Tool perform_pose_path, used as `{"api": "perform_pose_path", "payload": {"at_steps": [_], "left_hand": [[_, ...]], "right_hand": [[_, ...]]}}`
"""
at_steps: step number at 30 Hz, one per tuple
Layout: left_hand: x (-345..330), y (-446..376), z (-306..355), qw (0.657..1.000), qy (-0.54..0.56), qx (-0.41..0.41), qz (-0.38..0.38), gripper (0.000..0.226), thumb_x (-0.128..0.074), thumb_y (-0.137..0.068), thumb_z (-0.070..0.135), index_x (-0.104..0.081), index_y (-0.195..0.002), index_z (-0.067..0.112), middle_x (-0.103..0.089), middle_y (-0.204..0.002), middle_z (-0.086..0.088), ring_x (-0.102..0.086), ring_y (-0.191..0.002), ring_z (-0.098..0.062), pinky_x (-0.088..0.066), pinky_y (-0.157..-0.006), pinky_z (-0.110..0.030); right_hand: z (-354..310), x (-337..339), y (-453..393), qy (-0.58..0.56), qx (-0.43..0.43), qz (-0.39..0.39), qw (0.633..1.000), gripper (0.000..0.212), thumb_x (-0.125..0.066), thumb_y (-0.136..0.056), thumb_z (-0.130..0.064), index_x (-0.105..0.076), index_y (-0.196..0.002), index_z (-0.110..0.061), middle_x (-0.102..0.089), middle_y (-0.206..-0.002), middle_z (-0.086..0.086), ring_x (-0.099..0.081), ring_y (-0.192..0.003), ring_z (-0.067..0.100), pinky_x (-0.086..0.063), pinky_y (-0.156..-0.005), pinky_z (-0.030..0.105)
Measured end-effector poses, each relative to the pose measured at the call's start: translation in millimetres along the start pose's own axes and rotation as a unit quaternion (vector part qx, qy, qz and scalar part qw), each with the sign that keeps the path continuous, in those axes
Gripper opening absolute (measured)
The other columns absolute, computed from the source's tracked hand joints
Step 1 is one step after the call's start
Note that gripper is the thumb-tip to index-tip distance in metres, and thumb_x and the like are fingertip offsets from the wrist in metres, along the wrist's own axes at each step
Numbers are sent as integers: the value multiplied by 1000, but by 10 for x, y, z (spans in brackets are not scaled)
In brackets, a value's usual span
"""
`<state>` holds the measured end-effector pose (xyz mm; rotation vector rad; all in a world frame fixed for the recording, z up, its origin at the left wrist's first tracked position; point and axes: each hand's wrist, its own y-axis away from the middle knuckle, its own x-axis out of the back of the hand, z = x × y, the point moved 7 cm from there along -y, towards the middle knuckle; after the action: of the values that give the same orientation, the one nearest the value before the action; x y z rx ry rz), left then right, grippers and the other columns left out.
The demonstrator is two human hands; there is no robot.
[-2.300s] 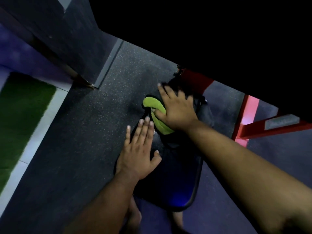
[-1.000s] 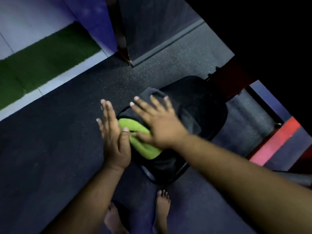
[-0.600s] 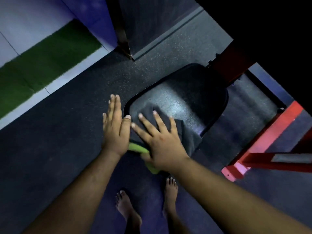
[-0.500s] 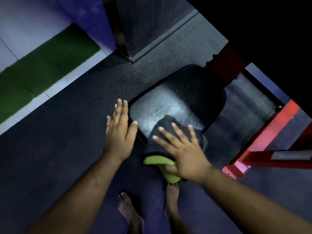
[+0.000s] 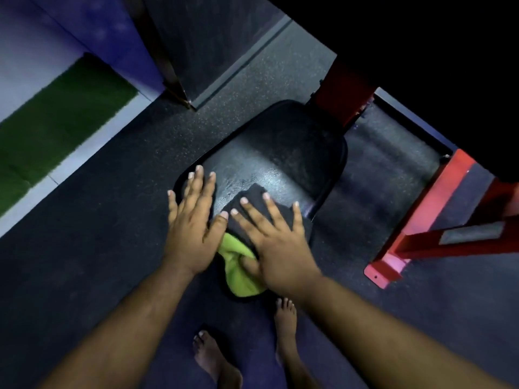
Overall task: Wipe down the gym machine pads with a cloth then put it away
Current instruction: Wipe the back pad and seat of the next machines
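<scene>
Right hand: the right hand (image 5: 276, 242) was spread flat, fingers straight, pressing the cloth (image 5: 241, 259) down on the near end of the seat pad (image 5: 283, 153).
Left hand: the left hand (image 5: 193, 228) lay flat with fingers together on the pad's near left edge, holding nothing, thumb right by the right hand's fingers.
Cloth: dark on top, bright green side poking out near the wrist, partly hanging over the pad's near rim.
What changed: half a second back the cloth was more to the right; it had slid left and a bit farther onto the pad, and the left hand had moved up from beside the pad onto it.
Meaning: I'd guess mid-wipe, back-and-forth strokes; far half looked shiny, putting away not started.
Around: red frame (image 5: 415, 223) to the right, bare feet (image 5: 285, 315) near, speckled floor (image 5: 98, 234), green turf strip (image 5: 56, 119) far left.
</scene>
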<state>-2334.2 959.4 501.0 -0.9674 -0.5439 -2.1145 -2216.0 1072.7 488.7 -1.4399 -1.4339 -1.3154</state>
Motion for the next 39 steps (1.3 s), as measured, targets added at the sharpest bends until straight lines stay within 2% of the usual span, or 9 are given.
{"api": "perform_pose_path", "payload": {"at_steps": [7, 10, 14, 18, 22, 24, 28, 33, 39], "left_hand": [[-153, -476, 119, 994, -94, 7, -53, 77, -16, -95, 55, -8, -164, 24, 6, -172, 4, 10, -157, -9, 13, -125, -51], [-199, -581, 142, 988, -144, 22, -46, 77, -12, -94, 54, -9, -164, 24, 2, -172, 2, 4, -158, -13, 7, -126, -56], [-235, -524, 170, 982, -189, 0, -9, 74, -21, -96, 50, -17, -163, 20, -11, -171, -4, -12, -158, -20, -5, -125, -59], [-302, -554, 151, 969, -245, -1, -27, 76, -27, -96, 52, -15, -163, 19, -9, -171, -4, -11, -158, -21, -7, -124, -62], [-339, -575, 155, 958, -282, 10, -45, 79, -26, -94, 54, -11, -164, 20, -7, -171, -3, -8, -158, -20, -7, -124, -62], [-338, -591, 169, 958, -282, 19, -46, 80, -28, -92, 54, -12, -163, 20, -8, -171, -2, -9, -158, -20, -8, -123, -63], [-313, -597, 204, 956, -286, 22, -53, 84, -37, -89, 52, -18, -163, 18, -10, -171, -3, -13, -158, -22, -10, -122, -64], [-345, -611, 178, 954, -293, 25, -57, 85, -36, -88, 54, -16, -163, 19, -8, -172, -3, -10, -158, -23, -8, -122, -64], [-344, -602, 164, 953, -295, 29, -58, 85, -37, -88, 53, -15, -163, 20, -7, -172, -3, -10, -158, -23, -8, -123, -64]], "right_hand": [[1402, 426, -724, -34, -284, 17, 958, 75, -40, -96, -64, -9, -161, -43, 17, -170, -8, 21, -156, 28, 2, -110, 83], [795, 298, -409, -57, -278, 73, 956, 75, -36, -98, -62, -13, -163, -33, 10, -172, -4, 16, -157, 26, -6, -114, 78], [260, -37, 223, -170, -273, 43, 946, 80, -36, -91, -57, -6, -163, -36, 19, -169, -14, 27, -154, 18, -2, -120, 71], [838, 95, -129, -166, -370, 63, 912, 80, -46, -99, -51, -4, -164, -33, 22, -169, -10, 27, -154, 26, -10, -118, 74], [1758, 403, -856, -193, -465, 84, 860, 73, -41, -101, -55, -13, -163, -27, 2, -172, -3, 5, -157, 35, -14, -115, 77], [1810, 448, -939, -157, -432, 71, 885, 73, -39, -100, -58, -15, -162, -26, -4, -172, -2, -1, -156, 35, -12, -117, 75], [1180, 284, -349, -143, -296, 42, 943, 81, -31, -93, -62, -7, -164, -31, 8, -172, -9, 15, -157, 24, -9, -122, 66], [1366, 336, -853, -62, -267, -16, 962, 79, -26, -96, -69, 0, -162, -36, 15, -171, -8, 23, -155, 31, 2, -115, 77], [1502, 580, -1768, -24, -146, -16, 989, 79, -35, -98, -67, -8, -163, -32, -6, -172, -4, -16, -153, 35, -32, -107, 67]]}}
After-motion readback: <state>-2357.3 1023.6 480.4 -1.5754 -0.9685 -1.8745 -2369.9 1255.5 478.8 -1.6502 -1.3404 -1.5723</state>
